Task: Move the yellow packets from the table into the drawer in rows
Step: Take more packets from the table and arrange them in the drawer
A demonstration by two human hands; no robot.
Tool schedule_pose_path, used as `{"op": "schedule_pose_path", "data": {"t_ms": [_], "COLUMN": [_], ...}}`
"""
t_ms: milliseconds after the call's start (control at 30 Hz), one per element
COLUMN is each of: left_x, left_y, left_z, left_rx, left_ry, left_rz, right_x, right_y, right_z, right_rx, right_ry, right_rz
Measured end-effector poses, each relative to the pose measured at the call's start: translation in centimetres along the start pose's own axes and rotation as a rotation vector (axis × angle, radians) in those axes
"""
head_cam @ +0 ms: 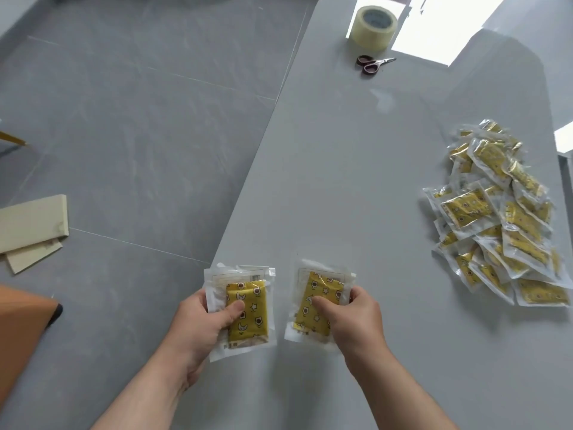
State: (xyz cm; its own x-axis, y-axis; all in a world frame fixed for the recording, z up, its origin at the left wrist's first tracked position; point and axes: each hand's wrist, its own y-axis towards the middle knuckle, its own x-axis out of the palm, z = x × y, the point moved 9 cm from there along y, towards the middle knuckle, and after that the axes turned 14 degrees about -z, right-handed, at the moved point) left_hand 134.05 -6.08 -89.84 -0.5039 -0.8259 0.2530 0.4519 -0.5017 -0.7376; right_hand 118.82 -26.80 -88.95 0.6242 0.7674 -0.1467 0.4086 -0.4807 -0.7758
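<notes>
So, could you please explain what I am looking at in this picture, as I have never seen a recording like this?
There is no machine here: a person works with bare hands, and the single picture comes from a wide-angle camera worn on their head, looking down. The left hand grips one yellow packet in clear wrap, thumb on top. The right hand grips a second packet the same way. Both are held close to the person, over the grey table. To the right lies a loose pile of more such packets. At the far end sit a roll of clear tape and small scissors. The drawer the packets are meant for is not in view.
</notes>
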Motion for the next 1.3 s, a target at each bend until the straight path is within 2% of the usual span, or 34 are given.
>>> {"op": "schedule_pose_path", "data": {"t_ms": [233,433,733,1033,1200,1300], "left_x": [0.9,2.9,8.3,14.0,18.2,20.7], "left_y": [-2.2,-7.5,-18.8,-32.6,-39.5,-43.0], "left_z": [4.2,10.7,21.3,26.1,24.8,23.3], "left_rx": [-0.003,0.001,0.107,0.247,0.244,0.270], "left_ry": [-0.082,-0.098,0.038,0.099,0.155,0.204], "left_rz": [-0.091,-0.140,-0.223,-0.414,-0.540,-0.554], "right_x": [-0.2,-1.3,-4.6,-9.2,-14.1,-17.3], "right_y": [-3.9,-10.5,-23.8,-37.9,-46.2,-51.2], "right_z": [-5.5,-13.3,-22.4,-22.2,-20.6,-18.9], "right_rx": [-0.053,-0.111,-0.240,-0.277,-0.342,-0.412], "right_ry": [0.075,0.123,0.252,0.325,0.331,0.352], "right_rz": [-0.088,-0.143,-0.130,-0.164,-0.130,-0.076]}}
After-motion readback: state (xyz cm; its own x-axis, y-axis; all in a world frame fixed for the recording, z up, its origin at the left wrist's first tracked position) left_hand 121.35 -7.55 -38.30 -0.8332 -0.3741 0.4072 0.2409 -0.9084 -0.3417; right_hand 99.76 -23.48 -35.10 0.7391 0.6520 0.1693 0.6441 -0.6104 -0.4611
